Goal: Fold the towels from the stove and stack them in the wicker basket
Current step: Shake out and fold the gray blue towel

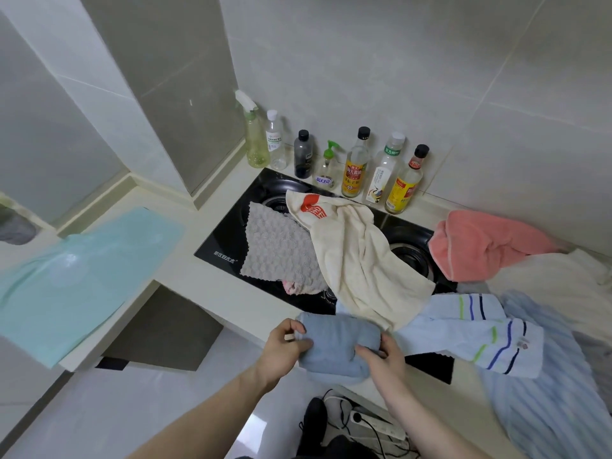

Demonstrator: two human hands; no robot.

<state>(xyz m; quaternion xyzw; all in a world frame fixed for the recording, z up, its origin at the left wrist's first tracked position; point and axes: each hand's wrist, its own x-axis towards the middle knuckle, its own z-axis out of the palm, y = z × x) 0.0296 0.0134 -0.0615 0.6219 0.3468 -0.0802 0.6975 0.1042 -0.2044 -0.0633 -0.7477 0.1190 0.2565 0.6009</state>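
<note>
A folded grey-blue towel (334,346) sits at the counter's front edge, held from both sides. My left hand (284,346) grips its left end, and my right hand (384,356) pinches its right end. Behind it the black stove (225,240) carries a grey bumpy cloth (278,250), a cream towel with a red print (357,260) and a bit of pink cloth (291,287). To the right lie a pale blue towel with striped bands (477,332), a coral towel (486,246) and a blue striped cloth (549,392). No wicker basket is in view.
Several bottles (356,164) line the tiled wall behind the stove. A mint-green cloth (76,279) covers the counter on the left. On the floor below lie a power strip (374,425) with black cables and a dark shoe (314,422).
</note>
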